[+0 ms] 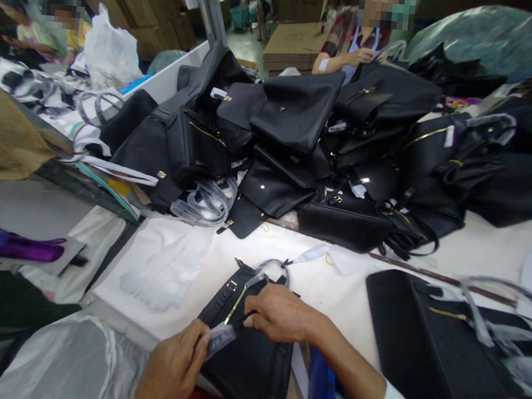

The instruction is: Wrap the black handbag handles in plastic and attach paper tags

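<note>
A black handbag with a gold zipper and buckle lies on the white table right in front of me. My left hand is closed, thumb and fingers pinching a strap covered in clear plastic at the bag's near left side. Over the bag's upper part, my right hand is closed too, its fingers pinching a thin black section of the same strap. A plastic-wrapped handle loop stands just beyond that hand, with a white tag beside it.
Black bags are heaped across the far side of the table. Another black bag lies at the right. At the left are a purple pouch and white sheeting. A person works behind the heap.
</note>
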Available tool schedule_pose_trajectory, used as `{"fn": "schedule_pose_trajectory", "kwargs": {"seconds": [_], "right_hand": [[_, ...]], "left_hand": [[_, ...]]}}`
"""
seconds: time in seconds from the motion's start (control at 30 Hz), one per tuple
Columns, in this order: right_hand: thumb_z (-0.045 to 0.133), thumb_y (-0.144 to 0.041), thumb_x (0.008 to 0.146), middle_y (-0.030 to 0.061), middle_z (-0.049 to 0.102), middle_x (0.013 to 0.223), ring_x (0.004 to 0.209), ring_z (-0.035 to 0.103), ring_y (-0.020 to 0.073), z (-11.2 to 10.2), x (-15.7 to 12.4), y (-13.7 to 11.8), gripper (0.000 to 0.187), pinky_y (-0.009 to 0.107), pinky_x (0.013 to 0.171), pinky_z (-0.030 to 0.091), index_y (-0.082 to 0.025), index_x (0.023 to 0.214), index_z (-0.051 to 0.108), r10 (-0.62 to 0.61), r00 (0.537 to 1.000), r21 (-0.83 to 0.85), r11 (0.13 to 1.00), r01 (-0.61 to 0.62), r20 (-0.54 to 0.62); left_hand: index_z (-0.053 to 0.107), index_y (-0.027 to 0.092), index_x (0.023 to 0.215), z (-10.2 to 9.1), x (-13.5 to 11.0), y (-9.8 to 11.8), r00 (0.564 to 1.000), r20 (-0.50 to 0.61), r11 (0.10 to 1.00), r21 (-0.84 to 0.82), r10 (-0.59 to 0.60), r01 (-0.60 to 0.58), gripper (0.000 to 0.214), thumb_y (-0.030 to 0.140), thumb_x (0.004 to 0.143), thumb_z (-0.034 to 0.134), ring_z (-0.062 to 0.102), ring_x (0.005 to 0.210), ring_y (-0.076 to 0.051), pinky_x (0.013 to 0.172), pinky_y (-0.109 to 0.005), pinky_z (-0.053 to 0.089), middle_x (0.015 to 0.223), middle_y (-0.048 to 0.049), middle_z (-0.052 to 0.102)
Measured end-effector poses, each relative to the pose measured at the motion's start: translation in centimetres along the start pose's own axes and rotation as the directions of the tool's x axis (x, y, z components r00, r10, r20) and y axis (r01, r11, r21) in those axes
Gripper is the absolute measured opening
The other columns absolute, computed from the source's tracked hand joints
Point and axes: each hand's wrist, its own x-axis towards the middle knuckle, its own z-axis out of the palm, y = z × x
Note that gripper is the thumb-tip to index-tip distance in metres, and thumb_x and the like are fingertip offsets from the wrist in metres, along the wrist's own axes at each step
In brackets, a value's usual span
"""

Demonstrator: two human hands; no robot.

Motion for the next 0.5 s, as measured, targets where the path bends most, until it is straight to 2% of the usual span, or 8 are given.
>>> {"fn": "schedule_pose_trajectory", "kwargs": {"seconds": [0.2, 0.33, 0.4, 0.5], "right_hand": [[0.051, -0.033, 0.089, 0.0039, 0.069, 0.078, 0.076, 0.062, 0.0186, 1.6, 1.1, -0.8, 0.019, 0.027, 0.061, 0.032, -0.020, 0.097, 0.063, -0.083, 0.995, 0.008, 0.997, 0.083, 0.049], [0.060, -0.036, 0.085, 0.0035, 0.070, 0.092, 0.088, 0.061, 0.0198, 1.3, 0.7, 0.9, 0.026, 0.030, 0.080, 0.036, -0.022, 0.107, 0.060, -0.096, 0.995, 0.101, 0.990, 0.094, 0.017], [0.064, -0.036, 0.082, 0.0030, 0.070, 0.094, 0.093, 0.060, 0.0205, 1.1, 0.5, 2.0, 0.025, 0.034, 0.091, 0.033, -0.022, 0.102, 0.062, -0.059, 0.998, 0.100, 0.993, 0.059, -0.003], [0.063, -0.031, 0.082, 0.0023, 0.070, 0.088, 0.090, 0.060, 0.0199, 1.4, 0.7, 2.7, 0.012, 0.034, 0.091, 0.032, -0.020, 0.088, 0.063, -0.048, 0.999, 0.036, 0.998, 0.049, -0.009]], "left_hand": [[0.047, 0.026, 0.084, 1.1, 0.3, 0.6, 0.999, 0.009, 0.997, -0.053, -0.052, 0.052, 0.019, 0.030, 0.097, 0.032, 0.062, 0.063, -0.017, 0.057, -0.026, 0.039, 0.069, 0.0019, 0.060], [0.047, 0.026, 0.087, 1.2, 0.7, 0.5, 0.994, 0.029, 0.989, -0.104, -0.104, 0.106, 0.018, 0.031, 0.097, 0.033, 0.062, 0.066, -0.016, 0.060, -0.024, 0.040, 0.072, 0.0023, 0.062], [0.048, 0.026, 0.088, 1.2, 0.8, 0.2, 0.994, 0.020, 0.990, -0.095, -0.106, 0.108, 0.017, 0.030, 0.097, 0.033, 0.062, 0.066, -0.017, 0.061, -0.025, 0.041, 0.073, 0.0021, 0.062], [0.047, 0.026, 0.088, 1.2, 1.3, 0.0, 0.992, 0.016, 0.989, -0.077, -0.123, 0.124, 0.017, 0.032, 0.097, 0.034, 0.061, 0.065, -0.018, 0.060, -0.025, 0.040, 0.071, 0.0021, 0.061]]}}
